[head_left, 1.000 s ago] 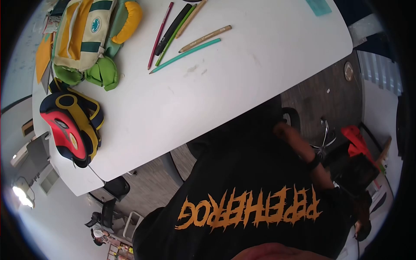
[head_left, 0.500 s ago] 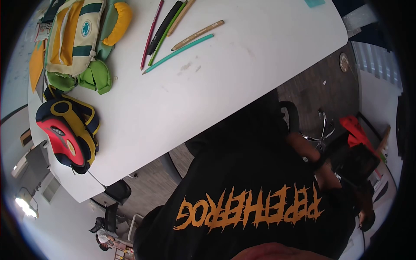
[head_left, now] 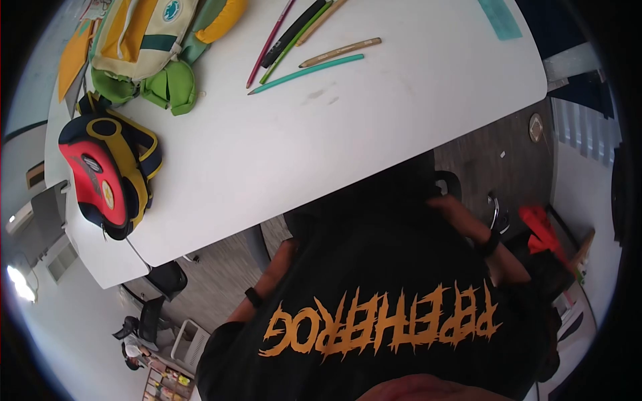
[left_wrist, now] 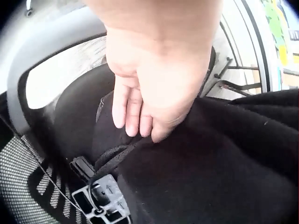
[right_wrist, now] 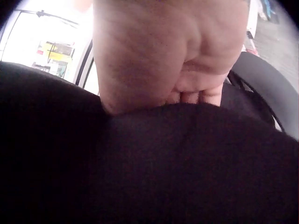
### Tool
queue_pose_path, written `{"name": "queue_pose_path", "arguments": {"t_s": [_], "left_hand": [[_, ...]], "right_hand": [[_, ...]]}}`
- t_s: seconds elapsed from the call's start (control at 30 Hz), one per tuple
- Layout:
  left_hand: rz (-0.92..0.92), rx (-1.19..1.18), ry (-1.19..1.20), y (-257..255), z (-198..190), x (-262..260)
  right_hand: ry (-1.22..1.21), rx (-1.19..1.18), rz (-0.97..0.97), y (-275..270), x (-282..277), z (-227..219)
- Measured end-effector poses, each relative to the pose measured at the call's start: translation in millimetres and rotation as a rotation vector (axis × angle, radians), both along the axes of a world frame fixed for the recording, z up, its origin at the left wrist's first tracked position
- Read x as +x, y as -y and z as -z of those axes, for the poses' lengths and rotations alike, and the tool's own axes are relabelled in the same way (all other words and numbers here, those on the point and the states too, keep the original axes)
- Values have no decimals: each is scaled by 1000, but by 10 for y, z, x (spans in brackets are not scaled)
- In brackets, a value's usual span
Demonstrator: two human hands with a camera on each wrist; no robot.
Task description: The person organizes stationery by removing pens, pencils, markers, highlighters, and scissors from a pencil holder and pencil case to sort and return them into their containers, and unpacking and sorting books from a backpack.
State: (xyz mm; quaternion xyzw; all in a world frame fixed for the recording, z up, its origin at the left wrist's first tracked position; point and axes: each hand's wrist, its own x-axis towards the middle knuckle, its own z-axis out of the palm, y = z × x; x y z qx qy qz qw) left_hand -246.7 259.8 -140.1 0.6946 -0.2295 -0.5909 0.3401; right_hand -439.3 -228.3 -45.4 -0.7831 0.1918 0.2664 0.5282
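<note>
In the left wrist view my left hand [left_wrist: 159, 74] rests on black clothing [left_wrist: 205, 163], its fingers fairly straight and pointing down, holding nothing visible. A grey plastic clip piece [left_wrist: 103, 200] hangs on a cord below it. The right wrist view has my right hand [right_wrist: 173, 51] against black clothing [right_wrist: 163, 163], its fingertips hidden behind the cloth. From the head, both hands are low beside my lap, below the edge of the white table [head_left: 221, 174]. On that table lie a maroon pencil [head_left: 271, 43], a black marker [head_left: 294, 32], a brown pencil [head_left: 341, 52] and a teal pencil [head_left: 307, 72].
A cream, yellow and green bag [head_left: 144, 50] stands at the table's upper left, with a red, navy and yellow bag [head_left: 107, 174] nearer the left edge. A teal strip [head_left: 500, 19] lies at the upper right. Chairs stand below the table, and another person [head_left: 132, 351] is far off.
The head view has shifted, so the bags and pencils sit higher in it. My left forearm has come into that view at the left; my right forearm has changed position slightly beside the lap.
</note>
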Motion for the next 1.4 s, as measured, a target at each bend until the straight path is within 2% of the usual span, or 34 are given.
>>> {"name": "queue_pose_path", "arguments": {"t_s": [0.13,0.17,0.23,0.27,0.33,0.37,0.43,0.47,0.53,0.67,0.73,0.77,0.83,0.87,0.93,0.97,1.03,1.17,1.23,1.27,1.33,1.37,1.4], "left_hand": [[-291,-184,47,98,-20,-164],[-290,-185,51,130,-51,-187],[-309,-26,85,341,-319,-128],[-309,-24,87,240,-207,-200],[-302,-12,318,-21,140,-407],[-302,-11,318,-40,149,-393],[-169,-21,387,20,123,-274],[-162,-25,386,57,89,-240],[-293,-21,344,307,-184,-103],[-342,-92,324,314,-58,8],[-216,-147,283,276,-24,119],[-209,-144,283,265,-64,125],[-221,-342,518,337,-237,185],[-218,-342,523,259,-157,265],[158,-141,239,174,58,555],[151,-140,247,194,73,622],[427,-106,193,519,-298,847],[485,29,341,1319,-1312,1046],[624,-9,200,1757,-1771,1307],[612,-8,207,1872,-1945,1420],[297,-283,107,2021,-2211,1627],[203,-347,162,2087,-2267,1766],[199,-404,302,2211,-2354,1948]], "right_hand": [[4,2,-147,101,21,28],[8,3,-147,106,10,80],[186,111,-94,89,-18,208],[188,114,-93,84,-42,231],[224,13,-127,87,-59,248],[223,14,-126,100,-91,268],[221,-42,-169,127,-151,284],[220,-46,-161,131,-193,252],[143,-66,-147,118,-241,78],[-15,-93,-97,43,-542,-143],[-179,-40,-84,-54,-272,-353],[-179,-35,-78,-85,-355,-249],[-47,-151,64,-157,-433,-54],[-42,-149,66,-117,-467,-20],[49,-107,-136,22,-128,-172],[57,-107,-144,27,-122,-141],[99,-125,-87,18,-148,-82],[-7,-51,-144,147,-65,-92],[50,-68,-104,153,-110,-21],[57,-70,-116,197,-50,-18],[94,-142,-376,330,140,-54],[102,-145,-385,409,355,-158],[3,82,-390,476,683,-363]]}}
